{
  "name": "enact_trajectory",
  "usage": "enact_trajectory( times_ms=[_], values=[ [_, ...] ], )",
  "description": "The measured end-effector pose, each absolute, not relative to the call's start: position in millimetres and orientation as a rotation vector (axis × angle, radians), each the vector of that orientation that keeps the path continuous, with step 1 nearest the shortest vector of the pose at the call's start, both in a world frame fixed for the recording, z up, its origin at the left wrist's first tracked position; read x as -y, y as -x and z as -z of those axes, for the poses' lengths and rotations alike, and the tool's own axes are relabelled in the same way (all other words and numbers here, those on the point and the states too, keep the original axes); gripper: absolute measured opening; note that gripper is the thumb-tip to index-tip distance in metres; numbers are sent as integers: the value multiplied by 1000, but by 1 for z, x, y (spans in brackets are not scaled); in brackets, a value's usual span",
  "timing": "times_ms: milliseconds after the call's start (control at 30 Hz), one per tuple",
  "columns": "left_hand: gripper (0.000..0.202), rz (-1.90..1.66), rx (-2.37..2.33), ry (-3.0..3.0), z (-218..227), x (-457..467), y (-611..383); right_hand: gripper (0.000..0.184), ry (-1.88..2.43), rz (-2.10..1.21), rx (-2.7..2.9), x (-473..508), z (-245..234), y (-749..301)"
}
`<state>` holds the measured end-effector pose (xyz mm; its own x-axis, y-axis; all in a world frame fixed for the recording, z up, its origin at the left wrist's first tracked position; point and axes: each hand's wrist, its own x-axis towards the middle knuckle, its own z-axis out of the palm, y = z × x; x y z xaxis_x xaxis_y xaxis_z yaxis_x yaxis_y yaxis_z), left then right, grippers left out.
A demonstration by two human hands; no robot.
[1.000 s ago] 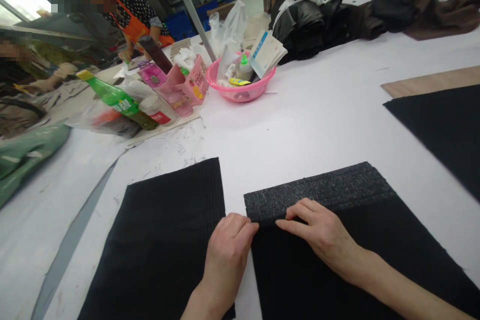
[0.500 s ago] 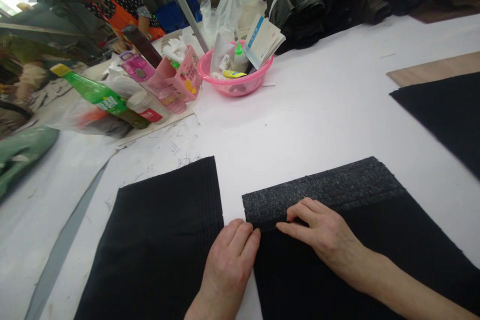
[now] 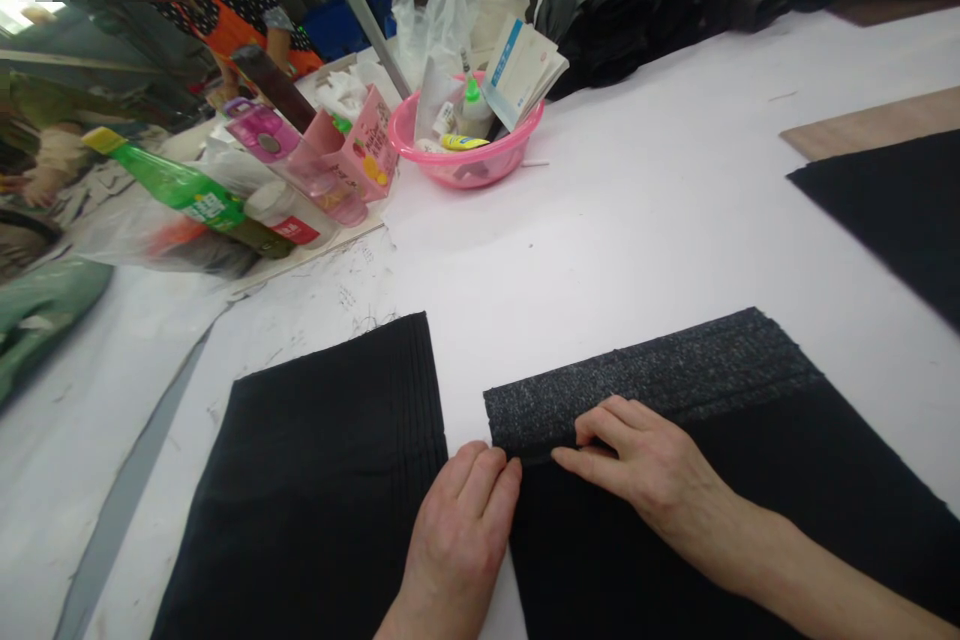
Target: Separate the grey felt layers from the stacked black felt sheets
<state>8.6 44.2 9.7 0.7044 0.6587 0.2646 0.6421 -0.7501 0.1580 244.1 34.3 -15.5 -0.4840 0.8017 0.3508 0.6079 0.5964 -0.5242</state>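
Two stacks of black fabric pieces lie in front of me on the white table. The left stack [image 3: 322, 480] is untouched. The right stack [image 3: 720, 500] shows a grey speckled band [image 3: 652, 385] along its far end. My left hand [image 3: 461, 530] rests at the right stack's left edge, fingers pressed together with their tips on the top piece's corner. My right hand [image 3: 645, 470] lies on top of the stack just below the grey band, with the index finger stretched left and the other fingers curled on the top piece's edge.
A pink basin [image 3: 472, 145] with bottles and a booklet stands at the back. Left of it are a pink carton [image 3: 360, 150], a green bottle [image 3: 187, 195] and plastic bags. Dark bags [image 3: 622, 0] lie far back. Another black fabric [image 3: 892, 205] and a brown board [image 3: 870, 125] are at right. A person works at far left.
My left hand has slid a little toward me along the right stack's edge. My right hand keeps its place on the fabric. The view has tipped slightly down.
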Motion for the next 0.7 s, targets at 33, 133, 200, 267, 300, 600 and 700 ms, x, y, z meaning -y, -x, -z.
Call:
enact_trajectory(
  times_ms=[33, 133, 200, 267, 300, 600, 700],
  values=[
    [24, -472, -1090, -2857, -10, -44, -9, 27, 1115, -447, 2255, -34, 16, -244],
    [24, -463, -1095, -2873, -9, -44, -9, 26, 1122, -441, 2257, -34, 15, -244],
    [24, -452, -1095, -2882, -9, -43, -8, 26, 1128, -442, 2261, -34, 14, -244],
    [24, -446, -1102, -2892, -7, -42, -8, 27, 1130, -434, 2262, -35, 13, -243],
    [25, -443, -1105, -2898, -7, -42, -8, 27, 1131, -429, 2262, -35, 13, -243],
    [30, -377, -1100, -2994, -7, -42, -8, 27, 1135, -355, 2294, -34, 17, -242],
    [31, -358, -1096, -3033, -6, -41, -6, 27, 1126, -325, 2309, -33, 20, -241]
  ],
)
